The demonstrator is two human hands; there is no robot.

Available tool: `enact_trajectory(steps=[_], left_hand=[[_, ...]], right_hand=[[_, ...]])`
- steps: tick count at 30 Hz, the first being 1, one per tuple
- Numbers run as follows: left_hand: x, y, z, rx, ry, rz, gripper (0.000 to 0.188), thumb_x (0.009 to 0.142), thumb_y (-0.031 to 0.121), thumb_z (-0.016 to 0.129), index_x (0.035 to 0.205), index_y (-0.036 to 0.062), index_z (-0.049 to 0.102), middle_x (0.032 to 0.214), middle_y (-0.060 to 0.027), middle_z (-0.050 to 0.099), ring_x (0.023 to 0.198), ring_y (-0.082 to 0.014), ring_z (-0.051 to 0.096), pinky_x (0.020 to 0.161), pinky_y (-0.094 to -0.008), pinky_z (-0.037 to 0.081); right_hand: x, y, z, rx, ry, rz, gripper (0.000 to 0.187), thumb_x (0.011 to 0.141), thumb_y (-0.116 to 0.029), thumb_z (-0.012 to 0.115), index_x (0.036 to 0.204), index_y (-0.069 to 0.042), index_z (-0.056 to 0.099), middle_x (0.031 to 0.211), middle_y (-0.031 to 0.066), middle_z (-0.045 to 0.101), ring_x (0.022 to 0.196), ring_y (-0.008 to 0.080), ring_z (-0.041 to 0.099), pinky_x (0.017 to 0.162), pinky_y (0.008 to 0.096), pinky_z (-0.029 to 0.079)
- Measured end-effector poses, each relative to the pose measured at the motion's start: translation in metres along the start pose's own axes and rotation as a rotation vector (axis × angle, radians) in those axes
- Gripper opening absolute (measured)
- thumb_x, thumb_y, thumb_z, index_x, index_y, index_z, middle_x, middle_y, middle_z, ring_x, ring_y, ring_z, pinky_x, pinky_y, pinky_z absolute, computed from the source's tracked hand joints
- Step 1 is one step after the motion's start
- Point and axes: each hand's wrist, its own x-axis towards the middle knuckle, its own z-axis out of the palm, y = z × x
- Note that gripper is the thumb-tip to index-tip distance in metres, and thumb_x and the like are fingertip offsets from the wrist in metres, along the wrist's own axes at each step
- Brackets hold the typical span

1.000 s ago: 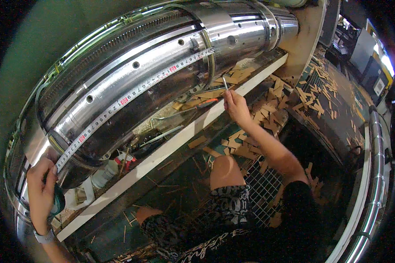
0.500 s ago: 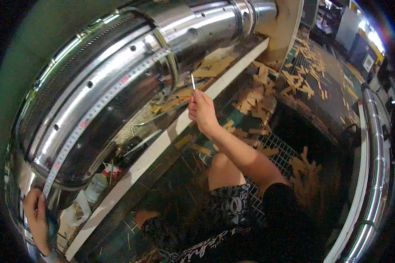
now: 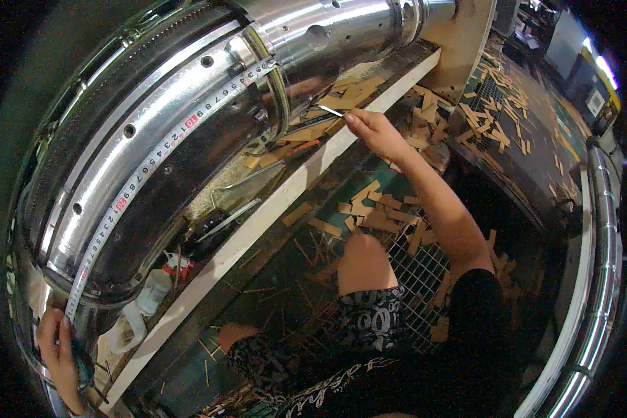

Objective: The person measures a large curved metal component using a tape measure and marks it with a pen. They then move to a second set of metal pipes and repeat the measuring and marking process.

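Observation:
A white tape measure (image 3: 141, 168) runs along the curved side of a large shiny metal cylinder (image 3: 136, 132), its far end near a raised ring (image 3: 279, 104). At the lower left, my left hand (image 3: 59, 352) is closed on the near end of the tape, fingertips pressed beside it; the case cannot be made out. My right hand (image 3: 373, 132) is closed around a slim pale stick-like tool (image 3: 331, 111) whose tip points left, apart from the cylinder. Most of the tool is hidden in my fingers, so its kind does not show.
A long pale rail (image 3: 258, 230) crosses below the cylinder. Behind it lie a red-topped bottle (image 3: 155, 289), a bent metal rod (image 3: 237, 182) and a white ring-shaped piece (image 3: 127, 331). Cardboard scraps (image 3: 376, 209) litter the floor and grating. A slim metal roller (image 3: 599, 223) runs along the right.
My right hand has moved right and upward, away from the cylinder, and its tool has turned from pointing up to pointing left. My left hand still grips the tape. The view has shifted slightly.

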Motion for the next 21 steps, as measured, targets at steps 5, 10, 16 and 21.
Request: enact_trajectory(steps=[5,10,16,21], left_hand=[[0.003,0.014,-0.006,-0.079,-0.077,-0.176,0.020,0.086,0.006,0.050,0.105,0.0005,0.051,0.101,-0.0100,0.050,0.086,-0.0156,0.048,0.076,-0.0252,0.038],[0.001,0.009,-0.003,0.037,-0.002,0.047,0.018,0.084,0.005,0.051,0.102,0.0007,0.052,0.099,-0.0103,0.050,0.083,-0.0163,0.048,0.075,-0.0245,0.038],[0.012,0.040,-0.007,-0.075,-0.070,0.014,0.005,0.081,0.002,0.050,0.084,-0.0019,0.049,0.078,-0.0102,0.048,0.071,-0.0176,0.046,0.067,-0.0256,0.037],[0.018,0.049,-0.008,-0.010,0.028,0.217,0.013,0.081,0.010,0.049,0.075,-0.0012,0.047,0.061,-0.0122,0.042,0.054,-0.0225,0.043,0.051,-0.0306,0.034]], right_hand=[[0.009,-0.001,-0.004,-0.060,-0.034,-0.010,0.033,0.092,-0.029,0.040,0.072,-0.003,0.041,0.059,-0.0011,0.035,0.057,0.0097,0.032,0.052,0.0257,0.032],[0.009,-0.008,-0.011,-0.124,0.001,-0.030,0.032,0.092,-0.027,0.039,0.071,-0.003,0.041,0.058,0.0002,0.034,0.056,0.0107,0.032,0.052,0.0263,0.032],[0.024,0.000,-0.013,-0.139,-0.064,-0.092,0.033,0.092,-0.028,0.040,0.072,-0.002,0.041,0.058,-0.0001,0.035,0.056,0.0112,0.032,0.053,0.0271,0.032],[0.034,0.007,-0.029,-0.270,-0.183,-0.011,0.028,0.090,-0.028,0.045,0.099,-0.003,0.054,0.074,0.0093,0.057,0.068,0.0186,0.052,0.064,0.0308,0.043]])
